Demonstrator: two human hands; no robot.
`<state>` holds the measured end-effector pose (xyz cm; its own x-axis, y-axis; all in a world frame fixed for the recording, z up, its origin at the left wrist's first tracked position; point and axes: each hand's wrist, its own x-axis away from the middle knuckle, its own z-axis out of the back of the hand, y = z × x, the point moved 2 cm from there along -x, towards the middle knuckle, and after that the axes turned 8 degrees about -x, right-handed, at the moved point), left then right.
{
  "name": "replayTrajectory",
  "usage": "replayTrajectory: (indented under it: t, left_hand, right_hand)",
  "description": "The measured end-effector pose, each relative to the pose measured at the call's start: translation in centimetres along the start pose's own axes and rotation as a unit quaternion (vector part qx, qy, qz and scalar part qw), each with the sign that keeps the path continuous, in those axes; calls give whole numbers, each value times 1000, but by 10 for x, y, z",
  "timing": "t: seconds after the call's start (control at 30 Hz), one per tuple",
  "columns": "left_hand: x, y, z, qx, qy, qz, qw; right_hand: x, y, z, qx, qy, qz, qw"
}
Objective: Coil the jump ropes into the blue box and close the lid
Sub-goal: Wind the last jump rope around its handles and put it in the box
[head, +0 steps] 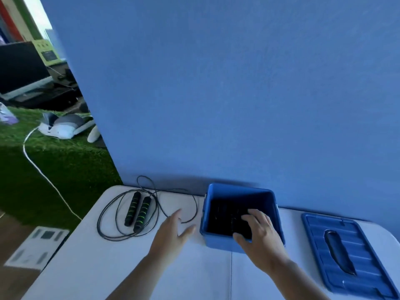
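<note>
The right hand hung low and right of centre in the frame, over the near rim of the blue box, with its fingers bent down into the opening. The inside was so dark that I could not tell whether they had hold of anything, only that something black lay in there. Just left of the box, the left hand was spread loose above the white table, fingers straight, thumb out toward the box, holding nothing. Its fingertips were close to a loop of thin black cord. That cord belonged to a jump rope lying further left on the table, its two black, green-banded handles side by side and the cord circling loosely around them. The box stood open near the far edge of the table, against a blue wall. Its lid lay flat on the table at the lower right, apart from the box, dark handle facing up. At the upper left, past the wall's edge, was green turf with a white cable trailing across it.
</note>
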<state>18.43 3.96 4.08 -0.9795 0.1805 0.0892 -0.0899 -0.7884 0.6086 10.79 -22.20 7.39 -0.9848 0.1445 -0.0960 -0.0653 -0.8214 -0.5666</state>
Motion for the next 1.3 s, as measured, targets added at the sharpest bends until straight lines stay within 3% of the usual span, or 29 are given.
replayTrajectory:
  t: [0.3, 0.57, 1.0, 1.3]
  left_hand:
    - [-17, -77, 55, -64, 58, 47, 995]
    - [-44, -140, 69, -119, 61, 99, 986]
    - [-90, -187, 58, -80, 52, 123, 988]
    - [-99, -200, 55, -83, 57, 160, 982]
  right_hand:
    - [-53, -103, -62, -42, -40, 107, 993]
    - [-99, -174, -143, -36, -157, 128, 979]
    - [-153, -207, -243, 8, -269, 40, 962]
    - [-166, -211, -279, -51, -242, -72, 966]
